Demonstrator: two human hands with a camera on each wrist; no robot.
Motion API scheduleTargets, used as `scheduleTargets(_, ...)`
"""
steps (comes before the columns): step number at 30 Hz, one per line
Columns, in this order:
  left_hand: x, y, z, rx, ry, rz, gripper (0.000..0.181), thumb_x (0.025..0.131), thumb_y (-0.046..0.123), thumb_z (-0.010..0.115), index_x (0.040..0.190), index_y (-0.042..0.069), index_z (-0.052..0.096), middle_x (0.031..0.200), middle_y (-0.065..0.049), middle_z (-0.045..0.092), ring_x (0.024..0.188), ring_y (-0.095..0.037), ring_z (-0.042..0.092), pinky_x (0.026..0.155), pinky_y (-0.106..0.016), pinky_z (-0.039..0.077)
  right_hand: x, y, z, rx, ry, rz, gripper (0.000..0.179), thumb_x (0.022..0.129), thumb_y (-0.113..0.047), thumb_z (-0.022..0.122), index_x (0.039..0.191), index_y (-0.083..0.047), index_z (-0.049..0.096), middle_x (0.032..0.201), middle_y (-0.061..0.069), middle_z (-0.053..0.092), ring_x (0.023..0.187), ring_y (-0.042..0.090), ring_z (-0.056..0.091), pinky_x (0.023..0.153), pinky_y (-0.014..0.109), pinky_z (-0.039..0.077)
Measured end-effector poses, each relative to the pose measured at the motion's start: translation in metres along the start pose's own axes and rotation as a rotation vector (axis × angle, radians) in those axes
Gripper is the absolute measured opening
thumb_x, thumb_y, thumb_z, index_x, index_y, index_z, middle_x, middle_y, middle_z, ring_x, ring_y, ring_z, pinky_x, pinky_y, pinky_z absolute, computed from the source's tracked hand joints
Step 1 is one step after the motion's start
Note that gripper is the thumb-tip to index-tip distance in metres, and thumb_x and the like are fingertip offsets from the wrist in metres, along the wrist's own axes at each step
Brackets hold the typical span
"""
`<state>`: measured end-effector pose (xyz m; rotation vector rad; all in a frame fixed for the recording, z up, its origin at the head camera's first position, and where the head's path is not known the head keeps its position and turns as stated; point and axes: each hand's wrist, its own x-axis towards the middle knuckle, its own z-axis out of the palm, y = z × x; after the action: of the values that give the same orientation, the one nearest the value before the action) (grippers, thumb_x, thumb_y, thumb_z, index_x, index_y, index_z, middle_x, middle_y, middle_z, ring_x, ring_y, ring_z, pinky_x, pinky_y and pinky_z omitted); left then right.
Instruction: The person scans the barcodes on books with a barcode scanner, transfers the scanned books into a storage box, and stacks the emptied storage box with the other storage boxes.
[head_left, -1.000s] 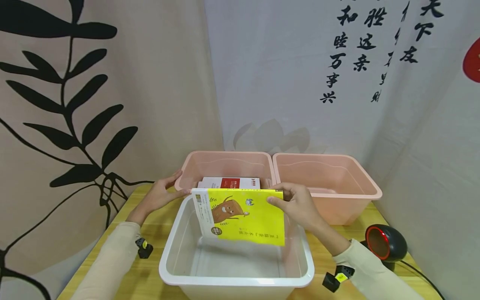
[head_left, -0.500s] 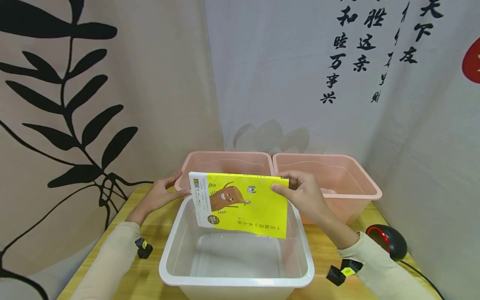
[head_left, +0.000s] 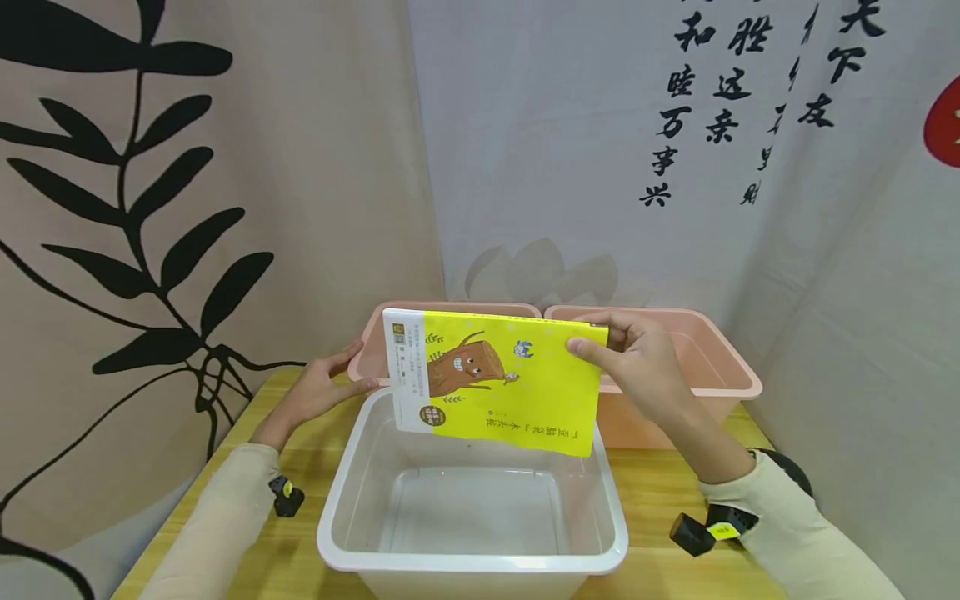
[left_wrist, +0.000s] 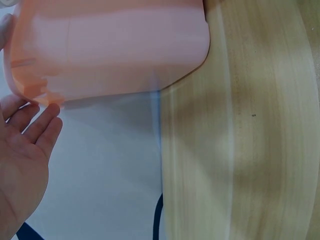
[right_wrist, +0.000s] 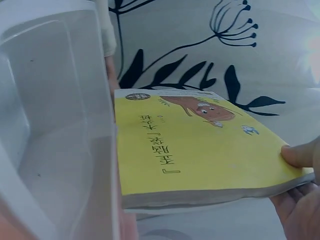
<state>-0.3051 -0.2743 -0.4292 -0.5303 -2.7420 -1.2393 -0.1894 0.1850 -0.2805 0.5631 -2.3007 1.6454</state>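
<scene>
My right hand (head_left: 637,358) pinches the edge of a yellow paperback book (head_left: 495,383), thumb on its cover. The cover has a brown cartoon tree stump and a white strip; its lettering appears upside down in the head view. In the right wrist view the book's thick page edge shows, and the thumb presses the cover. The book hangs over the back of a white bin (head_left: 472,563) and partly hides the left pink bin (head_left: 367,358). My left hand (head_left: 318,392) rests against that pink bin's corner, with fingers extended along its outside in the left wrist view.
A second pink bin (head_left: 720,358) stands at the back right, beside the first. All three bins are on a wooden table (head_left: 652,525). A black round device (head_left: 787,471) is mostly behind the right sleeve. Patterned curtains close off the back and sides.
The right hand has lifted the yellow book up and to the right. A white and red box-like item seen in the left pink bin is now hidden. The left hand stays put.
</scene>
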Motion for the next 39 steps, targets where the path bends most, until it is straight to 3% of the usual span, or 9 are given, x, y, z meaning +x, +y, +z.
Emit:
scheduleTargets(12,0.001,-0.003,-0.003,0.008,-0.006,0.020,0.093,0.091,0.049,0.075,0.161,0.007,0.029,0.167,-0.011,0.026,0.147,-0.044,0.035,0.114,-0.065,0.035,-0.009,-0.017,-0.044,-0.080,0.112,-0.042,0.029,0.091,-0.009,0.078,0.114,0.008,0.071,0.094,-0.001,0.079,0.077,0.016,0.075,0.067,0.019,0.060)
scheduleTargets(18,0.001,-0.003,-0.003,0.013,-0.010,0.019,0.093,0.092,0.049,0.074,0.160,0.004,0.028,0.167,-0.011,0.026,0.148,-0.044,0.035,0.114,-0.065,0.035,-0.015,-0.014,-0.067,-0.151,0.172,-0.020,0.024,0.092,-0.011,0.078,0.113,0.000,0.074,0.092,-0.007,0.078,0.076,0.011,0.075,0.070,0.015,0.057)
scheduleTargets(20,0.001,-0.003,-0.003,0.007,-0.013,0.022,0.093,0.092,0.048,0.075,0.160,0.004,0.028,0.167,-0.012,0.026,0.148,-0.044,0.035,0.114,-0.065,0.035,-0.018,-0.013,-0.075,-0.111,0.182,-0.017,0.022,0.091,-0.008,0.078,0.112,-0.002,0.074,0.093,-0.007,0.079,0.076,0.010,0.074,0.071,0.014,0.057)
scheduleTargets(25,0.001,-0.003,-0.003,-0.001,-0.018,0.033,0.092,0.093,0.045,0.074,0.160,0.003,0.027,0.167,-0.013,0.025,0.148,-0.045,0.035,0.114,-0.065,0.035,-0.025,-0.011,-0.096,-0.038,0.209,-0.040,0.019,0.089,0.000,0.077,0.107,-0.005,0.076,0.090,-0.005,0.079,0.073,0.008,0.074,0.060,0.011,0.052)
scheduleTargets(28,0.001,-0.002,-0.003,0.002,-0.016,0.036,0.091,0.093,0.044,0.074,0.160,0.003,0.027,0.167,-0.013,0.025,0.148,-0.045,0.035,0.114,-0.065,0.035,-0.031,-0.012,-0.107,-0.110,0.244,-0.054,0.019,0.090,0.001,0.076,0.105,-0.011,0.078,0.088,-0.009,0.078,0.068,0.006,0.072,0.046,0.015,0.043)
scheduleTargets(30,0.001,-0.002,-0.003,0.003,-0.013,0.031,0.091,0.093,0.044,0.074,0.160,0.003,0.028,0.167,-0.012,0.025,0.147,-0.045,0.035,0.114,-0.065,0.035,-0.035,-0.013,-0.115,-0.090,0.263,-0.061,0.020,0.090,0.003,0.075,0.104,-0.012,0.078,0.087,-0.009,0.078,0.064,0.006,0.070,0.041,0.020,0.036)
scheduleTargets(34,0.000,-0.001,-0.002,0.008,-0.013,0.022,0.092,0.093,0.045,0.074,0.160,0.003,0.028,0.167,-0.011,0.025,0.147,-0.044,0.036,0.114,-0.065,0.036,-0.042,-0.013,-0.130,-0.040,0.301,-0.082,0.023,0.089,0.008,0.073,0.102,-0.010,0.079,0.086,-0.006,0.079,0.059,0.008,0.067,0.039,0.024,0.031)
scheduleTargets(39,0.000,0.000,-0.002,0.009,-0.015,0.014,0.093,0.093,0.047,0.074,0.160,0.005,0.027,0.167,-0.011,0.024,0.147,-0.045,0.035,0.113,-0.065,0.036,-0.053,-0.012,-0.147,-0.145,0.365,-0.070,0.025,0.090,0.007,0.072,0.101,-0.015,0.079,0.086,-0.011,0.077,0.055,0.008,0.062,0.038,0.020,0.033)
